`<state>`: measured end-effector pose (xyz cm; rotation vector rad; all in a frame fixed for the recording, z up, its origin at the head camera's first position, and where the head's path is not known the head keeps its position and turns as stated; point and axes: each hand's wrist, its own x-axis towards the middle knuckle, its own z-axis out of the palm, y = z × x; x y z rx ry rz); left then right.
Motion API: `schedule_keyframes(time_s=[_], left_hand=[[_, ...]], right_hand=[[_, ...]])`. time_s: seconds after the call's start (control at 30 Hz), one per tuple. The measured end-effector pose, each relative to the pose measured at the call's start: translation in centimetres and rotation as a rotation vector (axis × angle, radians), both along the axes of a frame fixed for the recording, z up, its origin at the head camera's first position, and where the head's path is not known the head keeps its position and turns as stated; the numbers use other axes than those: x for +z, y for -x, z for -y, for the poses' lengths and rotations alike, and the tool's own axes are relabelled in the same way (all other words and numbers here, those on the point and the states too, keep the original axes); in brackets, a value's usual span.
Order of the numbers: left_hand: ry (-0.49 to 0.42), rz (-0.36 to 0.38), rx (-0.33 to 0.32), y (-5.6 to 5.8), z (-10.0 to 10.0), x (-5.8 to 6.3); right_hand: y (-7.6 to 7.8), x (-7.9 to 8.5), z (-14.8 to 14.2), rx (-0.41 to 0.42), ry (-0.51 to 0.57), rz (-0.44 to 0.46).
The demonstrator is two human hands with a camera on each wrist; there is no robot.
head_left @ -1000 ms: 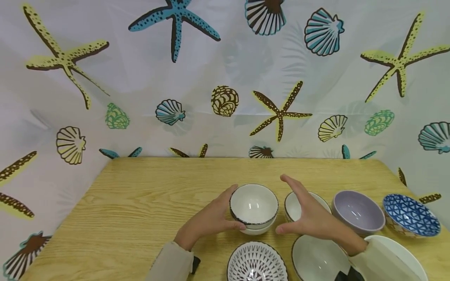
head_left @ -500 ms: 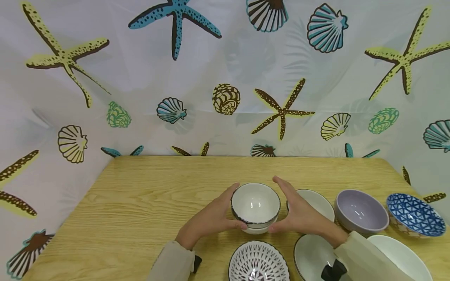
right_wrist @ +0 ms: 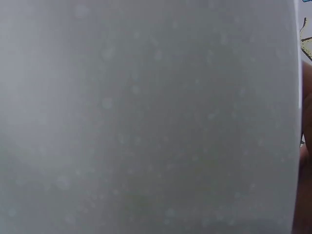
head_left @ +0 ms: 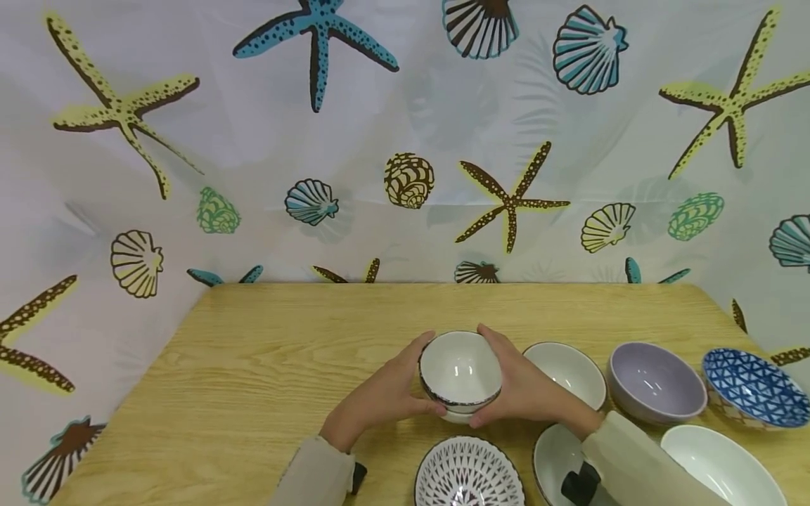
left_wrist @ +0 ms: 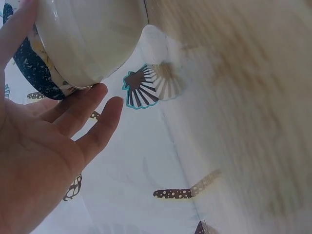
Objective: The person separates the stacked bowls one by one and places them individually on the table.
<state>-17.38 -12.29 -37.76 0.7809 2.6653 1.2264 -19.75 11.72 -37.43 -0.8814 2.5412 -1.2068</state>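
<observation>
In the head view a white bowl (head_left: 460, 365) with a dark, speckled rim sits on a second pale bowl (head_left: 457, 417). My left hand (head_left: 391, 393) holds the stack from the left, thumb low at the front and fingers toward the back. From the right, my right hand (head_left: 528, 390) grips the same bowls. The left wrist view shows the upper bowl's dark-blue flecked outside (left_wrist: 36, 68) against the cream lower one (left_wrist: 92, 39), with fingers around and beneath them. A close, blurred pale surface (right_wrist: 146, 117) fills most of the right wrist view.
Nearest the front lies a dark-patterned dish (head_left: 468, 471). Rightward are a dark-rimmed white bowl (head_left: 565, 372), a purple bowl (head_left: 657, 379), a blue-patterned bowl (head_left: 756, 385) and a white dish (head_left: 721, 464). My right sleeve partly covers another pale dish (head_left: 553, 457). Wooden table (head_left: 285, 351) extends leftward.
My right hand has come in leftward from beside the stack and now grips it. The left hand keeps its place at the left side. The head view has shifted slightly.
</observation>
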Motion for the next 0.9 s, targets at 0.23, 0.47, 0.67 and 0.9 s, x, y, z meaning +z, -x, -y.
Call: schedule_keyframes(time_s=[0.23, 0.47, 0.67, 0.9], left_hand=[[0.019, -0.025, 0.017, 0.05, -0.17, 0.02], [0.01, -0.03, 0.007, 0.13, -0.37, -0.01], [0.003, -0.026, 0.005, 0.08, -0.32, -0.03], [0.0, -0.02, 0.005, 0.11, -0.35, -0.07]], right_hand=[[-0.1, 0.09, 0.18, -0.006, -0.011, -0.038], [-0.3, -0.15, 0.24, -0.051, -0.011, -0.074], [-0.48, -0.51, 0.34, -0.066, 0.036, -0.07], [-0.61, -0.48, 0.31, -0.097, 0.059, -0.08]])
